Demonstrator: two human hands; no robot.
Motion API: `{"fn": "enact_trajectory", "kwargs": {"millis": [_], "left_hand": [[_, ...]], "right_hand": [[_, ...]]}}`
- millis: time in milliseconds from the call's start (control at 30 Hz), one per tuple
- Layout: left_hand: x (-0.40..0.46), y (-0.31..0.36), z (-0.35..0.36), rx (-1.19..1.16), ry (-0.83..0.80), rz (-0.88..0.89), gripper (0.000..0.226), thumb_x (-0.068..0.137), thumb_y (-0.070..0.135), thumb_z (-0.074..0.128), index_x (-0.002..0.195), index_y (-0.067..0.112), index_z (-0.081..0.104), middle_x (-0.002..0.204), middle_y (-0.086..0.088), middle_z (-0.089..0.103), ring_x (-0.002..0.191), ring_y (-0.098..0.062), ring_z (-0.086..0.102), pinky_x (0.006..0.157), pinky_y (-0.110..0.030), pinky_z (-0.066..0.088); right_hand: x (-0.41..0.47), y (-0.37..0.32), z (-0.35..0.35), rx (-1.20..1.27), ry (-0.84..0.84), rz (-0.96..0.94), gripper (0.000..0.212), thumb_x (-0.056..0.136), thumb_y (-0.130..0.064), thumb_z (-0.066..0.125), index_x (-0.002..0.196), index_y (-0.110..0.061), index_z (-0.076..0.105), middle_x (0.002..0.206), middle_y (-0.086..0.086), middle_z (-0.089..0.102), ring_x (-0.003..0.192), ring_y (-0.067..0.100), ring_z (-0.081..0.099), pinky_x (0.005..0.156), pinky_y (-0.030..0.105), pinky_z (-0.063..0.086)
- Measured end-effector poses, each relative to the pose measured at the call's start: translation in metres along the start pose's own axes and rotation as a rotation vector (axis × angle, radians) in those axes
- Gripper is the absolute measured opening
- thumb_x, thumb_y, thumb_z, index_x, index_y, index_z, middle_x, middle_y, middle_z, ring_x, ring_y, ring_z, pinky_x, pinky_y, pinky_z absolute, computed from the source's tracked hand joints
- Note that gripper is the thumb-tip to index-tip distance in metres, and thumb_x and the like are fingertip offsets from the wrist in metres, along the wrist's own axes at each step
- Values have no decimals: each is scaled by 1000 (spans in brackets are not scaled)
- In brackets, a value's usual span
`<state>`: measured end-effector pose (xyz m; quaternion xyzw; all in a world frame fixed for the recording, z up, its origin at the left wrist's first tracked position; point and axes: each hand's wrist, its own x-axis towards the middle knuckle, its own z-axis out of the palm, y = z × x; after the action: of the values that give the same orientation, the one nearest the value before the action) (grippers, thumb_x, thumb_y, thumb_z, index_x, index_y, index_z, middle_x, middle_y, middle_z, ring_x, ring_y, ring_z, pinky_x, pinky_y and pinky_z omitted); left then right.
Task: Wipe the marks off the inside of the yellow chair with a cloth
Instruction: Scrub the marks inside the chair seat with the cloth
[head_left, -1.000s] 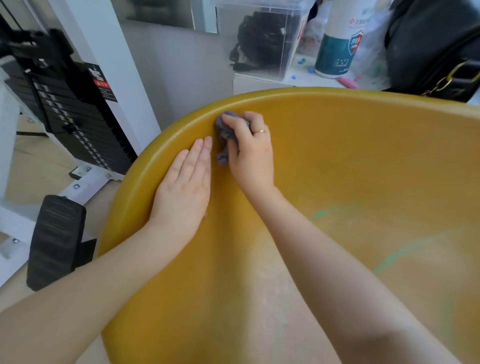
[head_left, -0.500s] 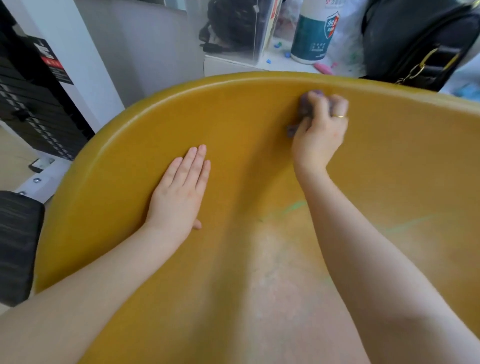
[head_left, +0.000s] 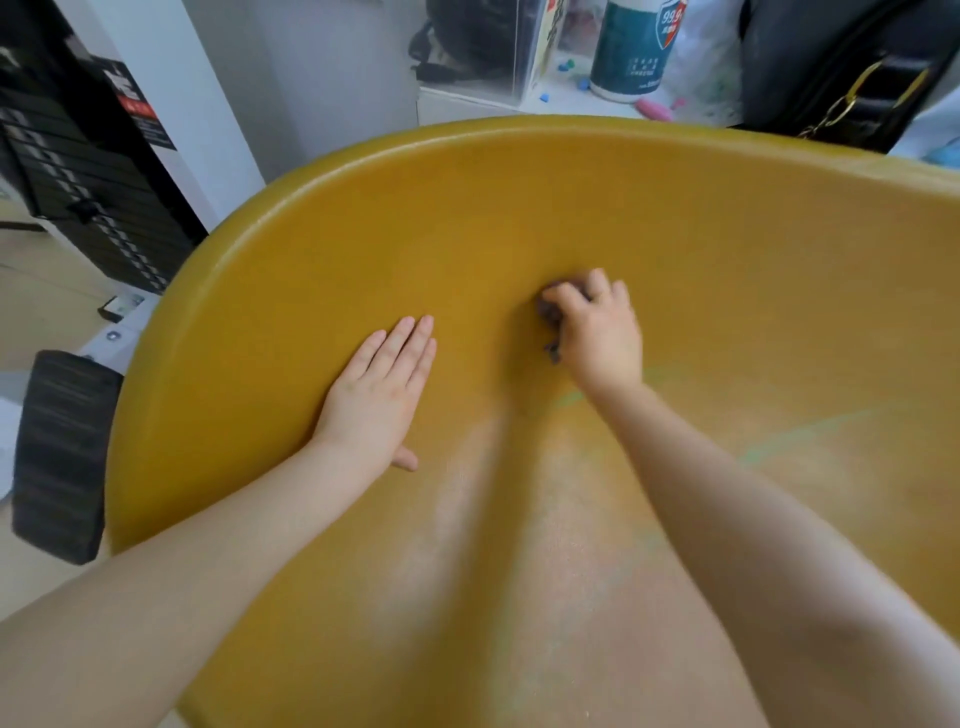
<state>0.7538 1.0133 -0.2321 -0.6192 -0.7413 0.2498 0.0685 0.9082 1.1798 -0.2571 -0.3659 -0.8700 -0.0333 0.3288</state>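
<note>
The yellow chair (head_left: 519, 208) fills most of the view, its curved shell open toward me. My right hand (head_left: 600, 332) is closed around a small dark purple cloth (head_left: 550, 312) and presses it against the inner back, about halfway down. Only the cloth's left edge shows past my fingers. My left hand (head_left: 382, 395) lies flat, fingers together, on the shell's left inner wall and holds nothing. Faint green marks (head_left: 779, 441) run across the seat to the right of my right wrist, and pale smears cover the seat bottom.
Left of the chair stand a black weight stack (head_left: 88, 208) and a black padded block (head_left: 57, 457) on the floor. Behind the rim, a white shelf carries a teal-and-white canister (head_left: 636, 49), a clear box and a black bag (head_left: 841, 67).
My right hand has carried the cloth from the chair's upper rim down to the middle of the inner back. My left hand has stayed flat on the left wall.
</note>
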Motion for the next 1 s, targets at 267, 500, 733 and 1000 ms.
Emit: {"fn": "enact_trajectory", "kwargs": {"millis": [267,500,733,1000], "left_hand": [[3,5,5,-1,2,-29,128,70,66,61,143,1,-22,152,-13,-27,143,-26,-18,114,-36,-11],[-1,5,4,1,6,-28,128,67,65,64,145,3,-16,154,-11,-23,144,-25,-14,115,-35,-9],[-19,1,-7,-12,-27,-12,109,79,59,58,148,6,-9,155,-11,-19,144,-25,-11,116,-35,-5],[-120,-11,16,3,-268,-9,90,88,54,47,149,8,1,155,-11,-20,144,-24,-10,117,-36,-3]], "right_hand": [[25,24,-10,-102,322,137,25,68,4,53,85,-8,66,98,15,64,68,34,54,61,27,33],[-90,-68,39,298,-227,95,30,72,-9,38,84,-15,65,87,9,61,58,31,52,59,30,32],[-192,-130,-10,572,-604,-183,18,72,-7,68,86,-19,67,97,7,64,74,32,57,60,30,54],[-111,-101,26,329,-395,77,29,82,-1,50,103,-15,64,110,13,55,89,36,50,67,36,41]]}}
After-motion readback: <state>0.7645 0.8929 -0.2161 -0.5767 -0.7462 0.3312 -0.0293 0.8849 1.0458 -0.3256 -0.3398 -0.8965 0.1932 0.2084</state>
